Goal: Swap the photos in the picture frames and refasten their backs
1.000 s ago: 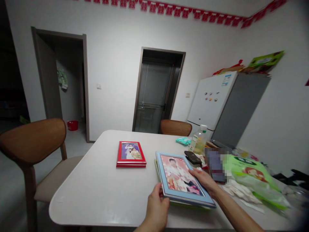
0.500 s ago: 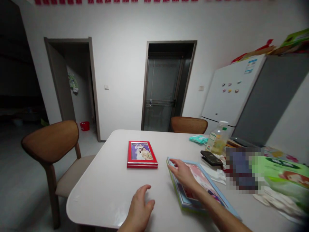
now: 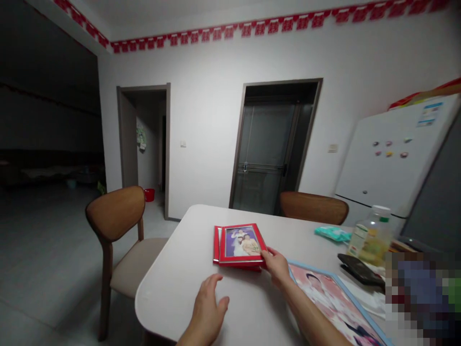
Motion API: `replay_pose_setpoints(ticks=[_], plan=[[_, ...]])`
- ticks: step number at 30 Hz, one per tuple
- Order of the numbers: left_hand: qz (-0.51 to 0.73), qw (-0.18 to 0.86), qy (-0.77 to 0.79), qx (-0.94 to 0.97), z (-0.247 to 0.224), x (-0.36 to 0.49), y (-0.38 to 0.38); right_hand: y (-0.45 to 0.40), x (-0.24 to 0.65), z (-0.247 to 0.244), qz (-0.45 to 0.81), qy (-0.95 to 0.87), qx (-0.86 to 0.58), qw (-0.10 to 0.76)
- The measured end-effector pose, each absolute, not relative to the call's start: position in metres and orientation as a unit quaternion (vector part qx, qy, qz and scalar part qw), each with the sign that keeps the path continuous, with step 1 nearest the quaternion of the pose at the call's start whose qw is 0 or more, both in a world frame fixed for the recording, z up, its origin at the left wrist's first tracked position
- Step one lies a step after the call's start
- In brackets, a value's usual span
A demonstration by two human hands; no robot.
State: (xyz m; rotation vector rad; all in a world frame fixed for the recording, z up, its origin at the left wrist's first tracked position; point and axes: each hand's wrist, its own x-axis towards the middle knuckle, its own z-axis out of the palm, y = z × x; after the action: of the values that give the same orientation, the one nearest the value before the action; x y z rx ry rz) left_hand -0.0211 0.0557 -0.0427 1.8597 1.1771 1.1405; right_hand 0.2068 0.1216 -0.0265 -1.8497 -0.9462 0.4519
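Observation:
A red picture frame with a photo of people in wedding clothes is pinched at its right edge by my right hand. It is shifted right and slightly turned over a second red frame, which shows at its left and front edges. Over the near part of the table, my left hand holds nothing, thumb and fingers apart. A larger light-blue picture frame lies right of my right forearm, which covers part of it.
The white table has rounded corners. On its right stand a bottle of yellowish liquid, a dark wallet-like item and a teal packet. Brown chairs are at the left and far side. A white fridge stands behind.
My right hand has moved left from the blue frame to the upper red frame and gripped it, shifting it off the lower one. My left hand keeps its pose. The view has tilted up and left.

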Motion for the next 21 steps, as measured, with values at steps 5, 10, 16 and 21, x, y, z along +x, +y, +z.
replay_pose_setpoints(ticks=[5, 10, 16, 21], plan=[[0.479, 0.456, 0.367, 0.654, -0.013, -0.001, 0.046, 0.052, 0.174, 0.008, 0.175, -0.415, -0.621, 0.642], [0.509, 0.65, 0.232, 0.514, 0.007, 0.003, 0.028, -0.019, 0.125, 0.004, 0.126, -0.585, -0.571, 0.563], [0.497, 0.731, 0.253, 0.393, -0.012, -0.029, 0.01, -0.035, 0.082, -0.038, 0.07, -0.786, -0.425, 0.443], [0.498, 0.696, 0.315, 0.411, -0.051, -0.055, 0.023, -0.026, 0.057, -0.064, 0.096, -0.852, -0.386, 0.34]])
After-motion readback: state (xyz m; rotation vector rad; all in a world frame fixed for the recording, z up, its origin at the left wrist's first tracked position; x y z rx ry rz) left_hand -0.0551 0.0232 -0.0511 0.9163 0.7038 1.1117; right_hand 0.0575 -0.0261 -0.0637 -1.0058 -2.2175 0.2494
